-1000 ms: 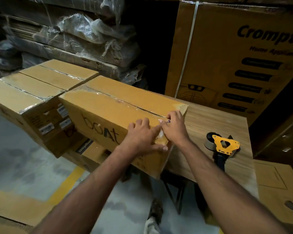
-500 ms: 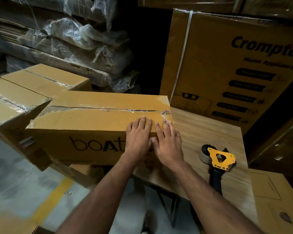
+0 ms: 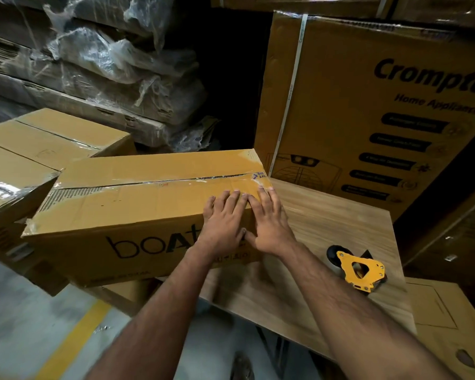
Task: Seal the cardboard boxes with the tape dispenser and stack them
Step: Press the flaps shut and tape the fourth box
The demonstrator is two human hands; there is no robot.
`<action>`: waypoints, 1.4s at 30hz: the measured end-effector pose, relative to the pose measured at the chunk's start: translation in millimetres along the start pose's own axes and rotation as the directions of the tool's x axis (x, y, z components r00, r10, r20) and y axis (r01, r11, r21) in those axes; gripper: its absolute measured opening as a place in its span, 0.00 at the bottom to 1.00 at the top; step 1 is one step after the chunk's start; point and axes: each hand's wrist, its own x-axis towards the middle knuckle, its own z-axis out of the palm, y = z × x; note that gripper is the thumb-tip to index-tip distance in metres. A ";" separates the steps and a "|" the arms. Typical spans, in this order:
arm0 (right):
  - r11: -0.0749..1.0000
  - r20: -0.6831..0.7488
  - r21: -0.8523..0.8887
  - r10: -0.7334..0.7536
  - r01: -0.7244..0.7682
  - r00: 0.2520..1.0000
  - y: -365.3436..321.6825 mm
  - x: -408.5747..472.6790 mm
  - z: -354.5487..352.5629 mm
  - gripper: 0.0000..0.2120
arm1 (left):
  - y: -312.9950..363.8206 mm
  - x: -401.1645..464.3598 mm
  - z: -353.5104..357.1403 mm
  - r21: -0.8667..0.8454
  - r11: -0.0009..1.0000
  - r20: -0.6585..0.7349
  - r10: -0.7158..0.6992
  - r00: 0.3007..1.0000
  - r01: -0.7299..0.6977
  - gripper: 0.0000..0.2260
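Both hands flat, fingers straight, left hand (image 3: 225, 223) & right hand (image 3: 269, 223) pressing box (image 3: 137, 198) right end; long axis runs left; tape dispenser (image 3: 359, 272) nearer right hand.

Bare bench (image 3: 321, 215) right of boAt box (image 3: 137, 204) is open w/ tape dispenser (image 3: 359, 272) at near-right, Crompton carton (image 3: 368, 105) walls far side, sealed boxes (image 3: 39, 144) crowd left.

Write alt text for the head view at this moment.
Both hands, left hand and right hand, press flat on the near right corner of a taped boAt box on a wooden table. A yellow tape dispenser lies untouched to the right.
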 end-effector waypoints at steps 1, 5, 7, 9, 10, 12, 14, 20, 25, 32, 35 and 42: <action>1.000 0.004 0.001 0.000 0.000 1.000 -0.2 1.2 0.4 0.44 | -0.4 0.5 0.6 -0.005 1.000 -0.001 -0.001 1.000 0.001 0.38; 0.999 0.034 0.010 -0.032 0.032 0.999 2.1 2.0 -4.8 0.45 | -0.7 1.3 -0.4 -0.009 1.000 -0.006 -0.006 1.000 0.006 0.37; 0.998 0.051 0.038 -0.051 0.049 0.997 3.6 -2.4 -8.6 0.47 | 2.8 -3.2 0.3 -0.035 0.999 -0.033 -0.027 0.999 0.026 0.37; 0.993 -0.016 0.120 0.000 0.002 1.000 5.5 -18.0 -2.7 0.49 | 12.5 -14.6 6.3 -0.092 0.995 -0.120 -0.045 0.992 0.034 0.35; 0.986 -0.091 0.157 0.079 -0.064 0.993 7.7 -30.1 6.1 0.49 | 20.3 -23.2 11.9 -0.109 0.994 -0.184 -0.033 0.982 0.013 0.34; 0.922 -0.206 0.264 0.342 -0.285 0.917 18.5 -59.2 28.5 0.46 | 41.3 -39.5 28.8 -0.114 0.989 -0.249 0.060 0.967 -0.090 0.32; 0.764 -0.204 0.345 0.628 -0.545 0.751 36.2 -91.5 52.4 0.42 | 64.7 -49.4 52.5 -0.191 0.958 -0.166 0.183 0.969 -0.213 0.27; 0.422 -0.136 0.306 0.907 -0.854 0.399 94.7 -160.4 108.3 0.16 | 121.0 -52.8 94.3 -0.278 0.909 0.236 0.378 0.895 -0.310 0.30; 0.204 0.061 0.306 0.971 -0.930 0.233 120.3 -175.2 106.0 0.20 | 132.2 -58.2 101.4 -0.272 0.902 0.325 0.413 0.850 -0.334 0.32; 0.044 0.226 0.552 0.953 -0.832 0.200 119.2 -161.5 82.2 0.26 | 97.8 -61.1 80.3 -0.315 0.929 0.368 0.306 0.878 -0.192 0.22; 0.124 0.049 0.749 0.969 -0.651 0.240 87.1 -143.4 68.7 0.20 | 86.6 -47.9 38.1 -0.370 0.910 0.133 0.252 0.959 -0.188 0.19; 0.227 -0.046 0.960 0.702 -0.162 0.711 30.2 -76.1 3.0 0.04 | 66.8 -1.7 -79.6 -0.392 0.890 -0.125 0.199 0.972 -0.233 0.46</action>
